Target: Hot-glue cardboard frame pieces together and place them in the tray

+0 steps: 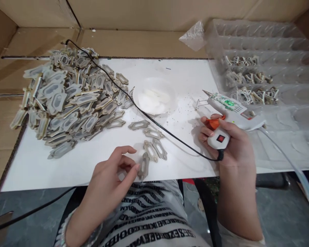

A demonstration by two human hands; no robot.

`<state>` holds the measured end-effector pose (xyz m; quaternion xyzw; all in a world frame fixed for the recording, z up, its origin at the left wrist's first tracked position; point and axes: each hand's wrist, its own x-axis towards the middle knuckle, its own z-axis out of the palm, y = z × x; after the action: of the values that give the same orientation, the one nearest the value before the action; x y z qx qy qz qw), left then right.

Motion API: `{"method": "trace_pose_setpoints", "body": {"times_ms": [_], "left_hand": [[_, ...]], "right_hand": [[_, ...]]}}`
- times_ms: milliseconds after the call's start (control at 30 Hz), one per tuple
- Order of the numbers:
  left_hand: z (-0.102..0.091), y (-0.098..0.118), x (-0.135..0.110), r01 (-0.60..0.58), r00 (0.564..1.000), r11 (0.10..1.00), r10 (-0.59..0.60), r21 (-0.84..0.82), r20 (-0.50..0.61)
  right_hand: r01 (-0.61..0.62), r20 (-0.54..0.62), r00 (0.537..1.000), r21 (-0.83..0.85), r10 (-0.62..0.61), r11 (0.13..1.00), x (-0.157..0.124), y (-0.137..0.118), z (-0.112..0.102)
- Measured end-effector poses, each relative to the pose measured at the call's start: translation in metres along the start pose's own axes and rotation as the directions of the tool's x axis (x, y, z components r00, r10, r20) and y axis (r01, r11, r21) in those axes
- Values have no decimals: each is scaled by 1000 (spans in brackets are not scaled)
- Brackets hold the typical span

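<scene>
My right hand [228,144] grips a white hot glue gun [230,111] by its handle, a finger on the orange trigger, nozzle pointing left above the white table [67,168]. My left hand [113,173] pinches a flat grey frame-shaped piece [144,166] on its edge near the table's front. Three more such pieces [150,139] lie flat just beyond it. A big heap of the same pieces [69,97] fills the table's left side.
A white bowl [154,96] stands mid-table. The gun's black cord [154,121] runs from the back left across the table to the handle. A clear plastic tray [260,68] at the right holds rows of finished pieces. Cardboard walls surround the table.
</scene>
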<state>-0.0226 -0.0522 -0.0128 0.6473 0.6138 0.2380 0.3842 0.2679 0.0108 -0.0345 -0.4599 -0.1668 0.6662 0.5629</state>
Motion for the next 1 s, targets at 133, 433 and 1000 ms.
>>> {"method": "trace_pose_setpoints", "body": {"times_ms": [133, 433, 1000], "left_hand": [[10, 2, -3, -12, 999, 1000, 12, 15, 30], [9, 8, -2, 18, 991, 995, -32, 100, 132], [6, 13, 1, 34, 986, 986, -60, 163, 154]], "right_hand": [[8, 24, 1000, -6, -8, 1000, -1, 0, 0], [1, -25, 1000, 10, 0, 1000, -2, -2, 4], [-15, -54, 998, 52, 18, 999, -4, -3, 9]]}}
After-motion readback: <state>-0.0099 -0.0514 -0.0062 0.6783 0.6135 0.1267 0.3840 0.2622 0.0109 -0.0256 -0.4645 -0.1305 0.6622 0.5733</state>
